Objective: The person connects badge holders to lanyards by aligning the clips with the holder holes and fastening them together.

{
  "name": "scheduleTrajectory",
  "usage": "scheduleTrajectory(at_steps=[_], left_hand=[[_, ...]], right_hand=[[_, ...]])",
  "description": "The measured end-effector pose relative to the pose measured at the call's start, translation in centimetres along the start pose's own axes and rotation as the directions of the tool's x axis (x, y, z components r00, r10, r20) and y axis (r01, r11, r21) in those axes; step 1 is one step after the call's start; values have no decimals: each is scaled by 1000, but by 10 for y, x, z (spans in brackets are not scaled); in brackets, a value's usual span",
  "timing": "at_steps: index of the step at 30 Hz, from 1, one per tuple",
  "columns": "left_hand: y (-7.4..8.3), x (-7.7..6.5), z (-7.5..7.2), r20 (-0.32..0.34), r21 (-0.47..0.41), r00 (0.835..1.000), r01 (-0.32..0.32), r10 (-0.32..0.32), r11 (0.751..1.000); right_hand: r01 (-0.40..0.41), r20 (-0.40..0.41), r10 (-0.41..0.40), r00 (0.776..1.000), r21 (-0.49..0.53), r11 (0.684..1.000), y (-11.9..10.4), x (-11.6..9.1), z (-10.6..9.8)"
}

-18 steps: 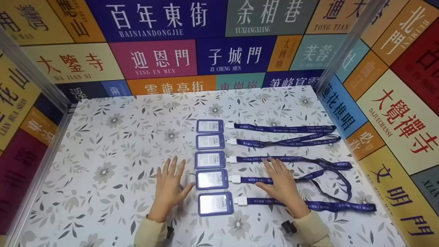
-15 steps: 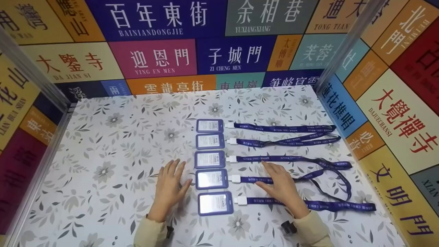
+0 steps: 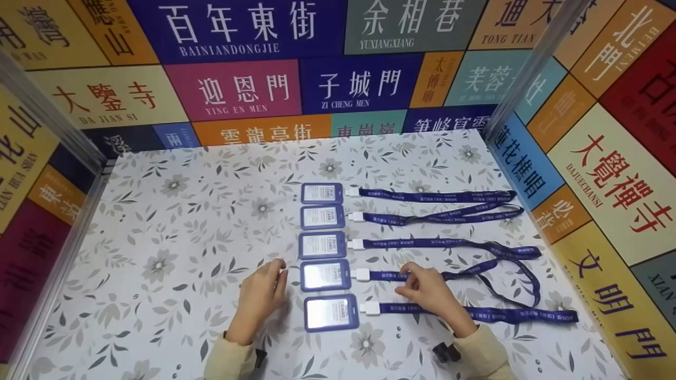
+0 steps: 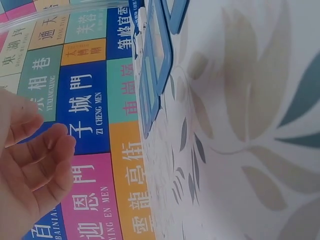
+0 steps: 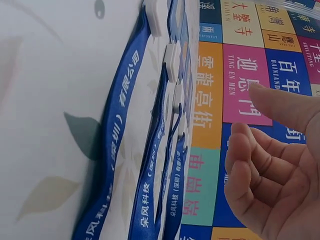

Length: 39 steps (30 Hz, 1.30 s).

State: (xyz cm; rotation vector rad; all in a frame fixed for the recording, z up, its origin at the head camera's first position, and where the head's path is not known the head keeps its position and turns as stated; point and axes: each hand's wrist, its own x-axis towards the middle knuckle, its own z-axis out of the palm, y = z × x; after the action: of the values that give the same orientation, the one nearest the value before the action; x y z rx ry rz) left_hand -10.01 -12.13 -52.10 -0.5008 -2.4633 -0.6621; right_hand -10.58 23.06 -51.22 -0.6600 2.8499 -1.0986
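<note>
The reference point was the front badge [image 3: 331, 314], which lay flat on the surface [image 3: 132, 221] at the end of the row closest to the person. Four further badges [image 3: 322, 245] lay behind the front badge in a single line, each with a blue frame and a white card. White clips [image 3: 371, 308] were aligned to the right of the row, the first just beside the front badge. Five dark blue lanyards [image 3: 528, 316] with white lettering extended from the clips, farther to the right of the front badge. The second lanyard, counted from the front badge, spread into a wide loop at its far right end.

The left hand [image 3: 260, 293] was positioned to the left of the front badge and slightly behind it, fingers loosely bent, holding nothing. The right hand [image 3: 430, 287] was positioned to the right of the front badge, above the lanyards and apart from them; its fingers were bent, the thumb stood clear, and nothing was gripped.

Pale sleeves [image 3: 229, 359] covered both forearms, in front of the front badge on either side. Colored wall panels [image 3: 359, 84] with Chinese characters stood well behind the front badge.
</note>
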Motion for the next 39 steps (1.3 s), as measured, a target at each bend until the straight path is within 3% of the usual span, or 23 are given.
scheduleTrajectory(at_steps=[8,15,25,32,39], left_hand=[[1,0,-2,25,-1,1000,3,-3,1000],[0,-2,-2,41,6,999,3,-3,1000],[0,-2,0,46,7,999,-22,21,1000],[1,-3,-1,61,4,998,-7,6,1000],[2,-4,-1,103,11,995,-10,9,1000]], right_hand=[[-50,132,43,990,53,997,0,0,8],[-49,257,28,966,76,996,0,1,20],[-5,276,-7,961,44,999,-8,6,28],[-76,318,84,944,-37,996,-8,11,36],[-108,335,125,934,-71,992,-6,13,42]])
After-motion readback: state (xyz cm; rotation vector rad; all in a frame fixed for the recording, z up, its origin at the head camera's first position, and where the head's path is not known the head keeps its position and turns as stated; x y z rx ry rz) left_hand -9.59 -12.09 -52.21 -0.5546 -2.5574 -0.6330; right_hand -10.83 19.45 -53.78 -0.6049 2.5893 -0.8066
